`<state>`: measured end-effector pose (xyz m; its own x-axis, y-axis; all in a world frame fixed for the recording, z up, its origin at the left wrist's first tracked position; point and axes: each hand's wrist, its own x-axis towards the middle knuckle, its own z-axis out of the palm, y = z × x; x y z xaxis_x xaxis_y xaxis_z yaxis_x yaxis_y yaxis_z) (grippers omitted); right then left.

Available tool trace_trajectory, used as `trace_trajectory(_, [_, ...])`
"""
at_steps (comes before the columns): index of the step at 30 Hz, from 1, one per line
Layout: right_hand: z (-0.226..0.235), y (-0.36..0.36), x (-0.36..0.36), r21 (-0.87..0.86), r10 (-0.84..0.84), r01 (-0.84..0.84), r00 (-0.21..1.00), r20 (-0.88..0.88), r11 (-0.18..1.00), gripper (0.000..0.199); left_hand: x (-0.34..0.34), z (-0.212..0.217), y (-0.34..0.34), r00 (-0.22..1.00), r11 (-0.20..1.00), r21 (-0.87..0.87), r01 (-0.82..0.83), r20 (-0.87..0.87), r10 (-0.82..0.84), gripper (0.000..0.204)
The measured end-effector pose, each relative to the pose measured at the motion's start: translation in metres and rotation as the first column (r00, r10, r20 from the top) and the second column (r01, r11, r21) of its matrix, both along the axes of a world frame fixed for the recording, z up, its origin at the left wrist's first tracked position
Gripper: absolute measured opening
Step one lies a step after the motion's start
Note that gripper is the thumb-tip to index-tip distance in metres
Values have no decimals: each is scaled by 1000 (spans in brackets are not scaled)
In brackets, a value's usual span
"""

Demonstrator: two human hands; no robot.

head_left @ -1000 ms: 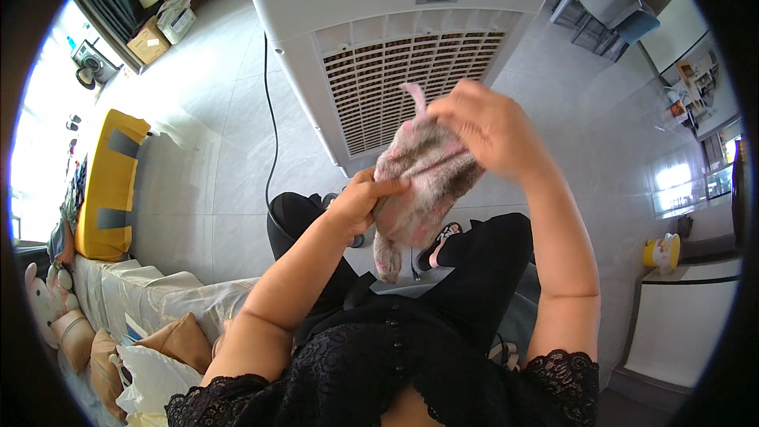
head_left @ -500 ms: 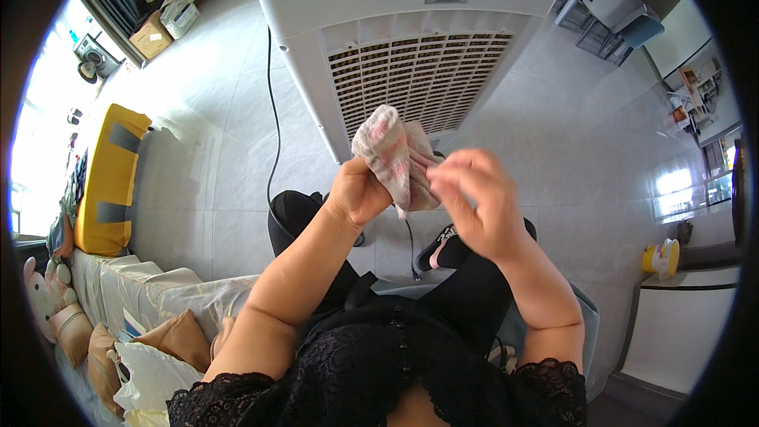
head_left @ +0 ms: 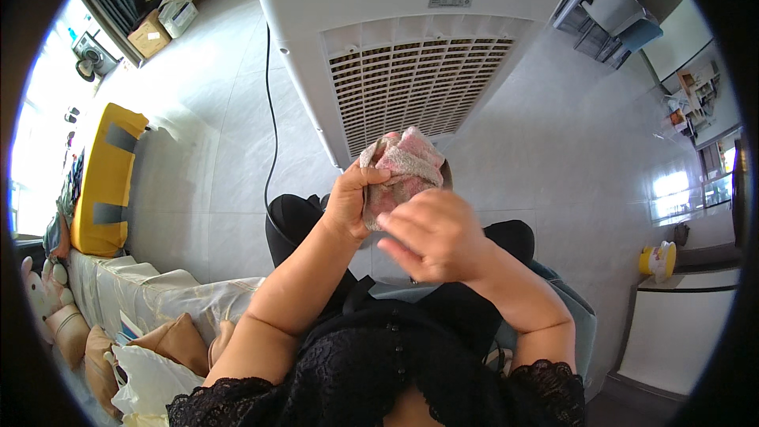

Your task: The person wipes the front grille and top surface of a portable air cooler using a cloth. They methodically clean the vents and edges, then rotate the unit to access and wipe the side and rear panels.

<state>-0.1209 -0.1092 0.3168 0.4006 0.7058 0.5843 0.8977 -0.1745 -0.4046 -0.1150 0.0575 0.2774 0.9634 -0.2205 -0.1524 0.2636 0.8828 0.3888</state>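
A greyish cloth with pink patches (head_left: 409, 164) is bunched and folded over in front of my body. My left hand (head_left: 352, 202) is closed on its left side, the thumb lying across the top. At the near right of the cloth is my right hand (head_left: 435, 237), slightly blurred, its thumb and forefinger apart. The forefinger tip is at the cloth's lower edge; whether it touches I cannot tell. A dark brownish edge (head_left: 448, 175) shows behind the cloth on the right; what it belongs to is hidden.
Just ahead stands a large white appliance with a grille (head_left: 427, 83). A black cable (head_left: 275, 126) runs along the floor on its left. To the left are a yellow piece of furniture (head_left: 111, 182) and a covered sofa (head_left: 150, 285). A white cabinet (head_left: 680, 336) is at right.
The cloth has been folded over into a more compact bundle and sits slightly nearer. My right hand has moved left and down, to the cloth's near side.
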Motion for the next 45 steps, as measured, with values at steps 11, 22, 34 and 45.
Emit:
trace_trajectory(11, [-39, 14, 50, 343, -467, 507, 862, -195, 791, 12, 18, -28, 26, 992, 987, 125, -105, 84, 95, 41])
trace_trajectory(22, [-72, 78, 80, 490, -141, 260, 954, -266, 832, 27, 39, -50, 10, 962, 854, 444, -272, 93, 258, 28])
trace_trajectory(34, [-96, 156, 139, 454, -549, 566, 815, -185, 688, 39, 117, -106, 98, 680, -52, 817, -575, 512, 524, 75])
trace_trajectory(45, [-82, 141, 147, 553, -527, 575, 807, -264, 603, 42, 113, -106, 101, 716, -221, 814, -537, 579, 391, 80])
